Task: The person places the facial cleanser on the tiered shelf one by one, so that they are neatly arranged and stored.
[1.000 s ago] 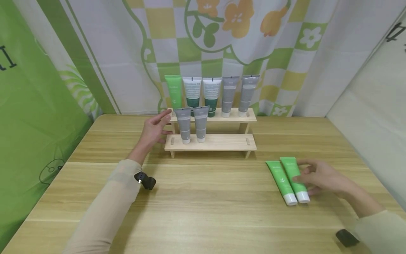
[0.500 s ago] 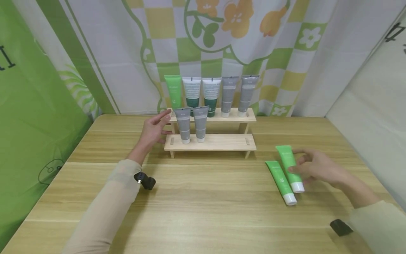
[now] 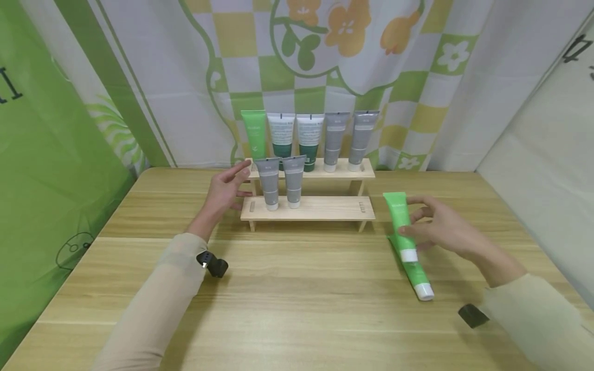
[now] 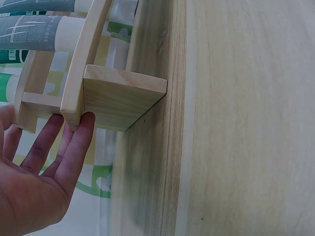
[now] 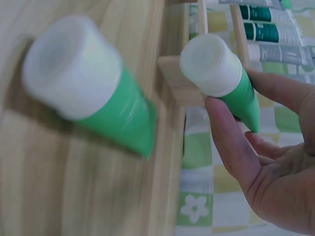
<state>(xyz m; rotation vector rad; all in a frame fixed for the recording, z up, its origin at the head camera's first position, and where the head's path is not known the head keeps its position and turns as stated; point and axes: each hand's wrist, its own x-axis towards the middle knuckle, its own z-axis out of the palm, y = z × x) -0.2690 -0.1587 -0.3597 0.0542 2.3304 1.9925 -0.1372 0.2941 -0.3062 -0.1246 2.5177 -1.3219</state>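
Observation:
My right hand (image 3: 443,226) pinches a green tube with a white cap (image 3: 400,219) between thumb and fingers, raised off the table. Part of a second green tube (image 3: 419,278), lying on the tabletop, is covered by the held one in the head view. At the left end of the two-tier wooden stand (image 3: 325,208), my left hand (image 3: 223,190) touches both shelf ends with extended fingers. In the left wrist view, fingertips (image 4: 87,120) meet the lower shelf's end. Two grey tubes (image 3: 294,183) stand cap-down on the lower shelf, toward its left.
On the upper shelf stand a green tube (image 3: 254,134), two white-and-dark-green tubes (image 3: 309,139) and two grey tubes (image 3: 363,139). A patterned curtain (image 3: 306,56) hangs behind the wooden table (image 3: 287,299). White fabric (image 3: 547,108) borders the right side.
My right hand has lifted one green tube from beside the other and carried it left and away from me, toward the stand. My left hand has stayed at the stand.

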